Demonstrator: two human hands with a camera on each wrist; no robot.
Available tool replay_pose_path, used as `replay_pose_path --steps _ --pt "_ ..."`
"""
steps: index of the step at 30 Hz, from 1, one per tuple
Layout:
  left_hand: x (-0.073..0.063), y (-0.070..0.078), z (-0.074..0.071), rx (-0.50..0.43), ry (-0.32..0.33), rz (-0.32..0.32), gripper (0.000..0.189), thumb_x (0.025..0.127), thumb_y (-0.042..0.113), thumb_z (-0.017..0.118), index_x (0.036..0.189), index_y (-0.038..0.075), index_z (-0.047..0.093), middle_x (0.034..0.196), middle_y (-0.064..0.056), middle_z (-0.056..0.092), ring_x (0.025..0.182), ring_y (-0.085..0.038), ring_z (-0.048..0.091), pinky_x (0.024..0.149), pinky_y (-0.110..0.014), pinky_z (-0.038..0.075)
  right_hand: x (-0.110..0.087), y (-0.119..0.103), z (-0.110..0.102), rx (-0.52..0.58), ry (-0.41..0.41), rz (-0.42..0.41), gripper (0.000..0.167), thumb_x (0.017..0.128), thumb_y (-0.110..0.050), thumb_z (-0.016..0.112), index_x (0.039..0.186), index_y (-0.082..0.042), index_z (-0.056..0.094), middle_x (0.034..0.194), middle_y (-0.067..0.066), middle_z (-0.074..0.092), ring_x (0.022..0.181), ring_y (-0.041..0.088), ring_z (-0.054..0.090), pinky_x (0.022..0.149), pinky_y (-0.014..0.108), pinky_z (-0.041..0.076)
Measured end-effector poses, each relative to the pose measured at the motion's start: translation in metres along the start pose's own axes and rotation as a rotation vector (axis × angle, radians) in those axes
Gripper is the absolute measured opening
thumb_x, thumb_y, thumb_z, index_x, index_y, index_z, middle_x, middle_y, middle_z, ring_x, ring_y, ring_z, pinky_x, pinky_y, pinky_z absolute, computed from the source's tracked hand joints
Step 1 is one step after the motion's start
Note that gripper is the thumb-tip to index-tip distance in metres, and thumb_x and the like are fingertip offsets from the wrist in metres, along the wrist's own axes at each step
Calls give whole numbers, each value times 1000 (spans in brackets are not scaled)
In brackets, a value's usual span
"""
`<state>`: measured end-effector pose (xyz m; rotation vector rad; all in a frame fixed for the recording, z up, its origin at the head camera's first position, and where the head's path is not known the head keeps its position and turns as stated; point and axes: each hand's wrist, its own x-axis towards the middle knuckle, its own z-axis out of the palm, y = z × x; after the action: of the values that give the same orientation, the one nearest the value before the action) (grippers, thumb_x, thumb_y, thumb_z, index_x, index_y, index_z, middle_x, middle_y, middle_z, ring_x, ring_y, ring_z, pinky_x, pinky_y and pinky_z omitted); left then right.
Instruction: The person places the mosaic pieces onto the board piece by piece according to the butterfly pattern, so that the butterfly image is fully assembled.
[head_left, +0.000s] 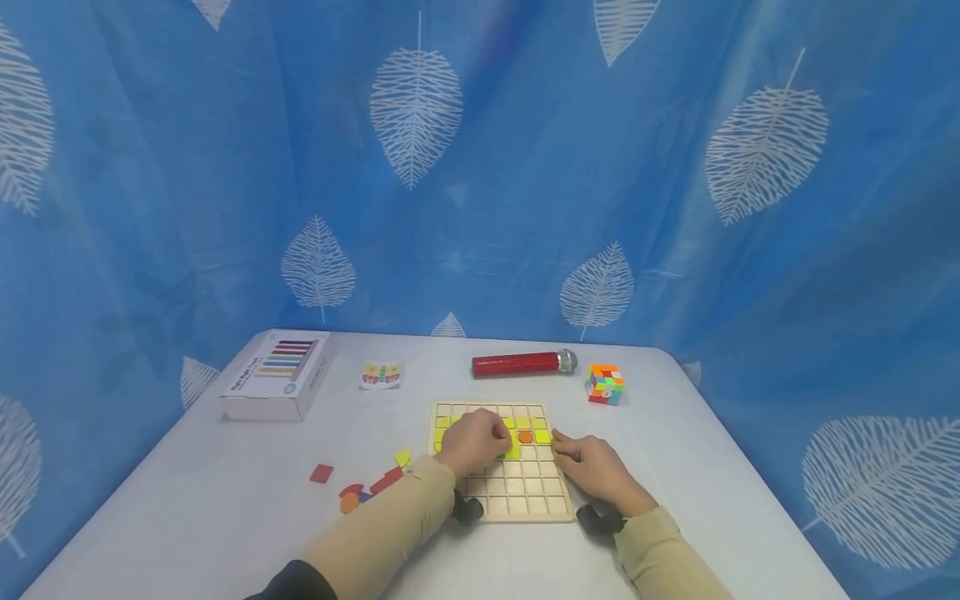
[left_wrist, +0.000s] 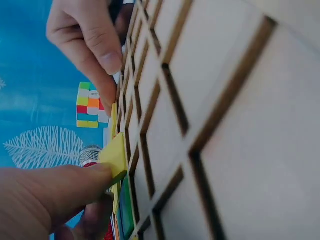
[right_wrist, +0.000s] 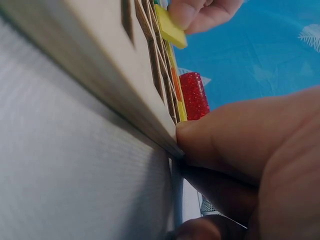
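My left hand (head_left: 474, 437) is over the upper middle of a square wooden grid board (head_left: 517, 507). Between thumb and finger it pinches a yellow tile (left_wrist: 114, 156), tilted close over the cells in the left wrist view. Several yellow tiles and an orange round piece (head_left: 525, 437) lie in the board's upper rows, partly hidden by that hand. A green piece (left_wrist: 126, 210) shows below the pinched tile. At the board's right edge, my right hand (head_left: 596, 468) holds the rim, its thumb (right_wrist: 200, 137) against the corner and the other fingers lower down.
Left of the board lie loose pieces, among them a red square (head_left: 321, 473), an orange disc (head_left: 349, 502) and a yellow piece (head_left: 402, 457). Farther back are a white box (head_left: 262, 404), a patterned card (head_left: 381, 375), a red microphone (head_left: 517, 364) and a puzzle cube (head_left: 604, 384).
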<state>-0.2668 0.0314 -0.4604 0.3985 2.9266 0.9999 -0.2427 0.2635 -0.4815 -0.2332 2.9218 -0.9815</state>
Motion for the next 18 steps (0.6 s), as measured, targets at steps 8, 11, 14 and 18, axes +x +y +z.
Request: replay_pose_path --steps 8,11,14,18 --pt "-12 1 -13 41 -19 8 7 86 18 78 83 25 80 89 12 73 83 -10 63 72 -36 53 0 -2 1 6 -5 0 36 98 -22 69 132 -11 69 149 3 57 144 34 47 115 55 39" --pt "-24 -13 -37 -5 13 -44 7 91 24 77 97 22 81 102 7 75 96 -15 66 87 -42 55 1 -2 3 6 -17 -8 36 99 -23 69 133 -11 69 150 3 57 145 35 46 115 56 38" --pt "-39 -38 -64 -36 62 -138 16 92 28 77 106 19 78 105 3 74 98 -18 65 92 -46 54 2 -1 3 0 -20 -12 37 99 -23 68 133 -11 69 150 3 56 145 36 46 115 56 38" --pt "-60 -74 -87 -46 91 -276 24 91 32 78 110 18 75 101 0 71 90 -18 63 83 -43 56 0 1 -2 -8 -12 -9 37 98 -22 68 133 -10 69 150 4 57 144 36 46 115 57 38"
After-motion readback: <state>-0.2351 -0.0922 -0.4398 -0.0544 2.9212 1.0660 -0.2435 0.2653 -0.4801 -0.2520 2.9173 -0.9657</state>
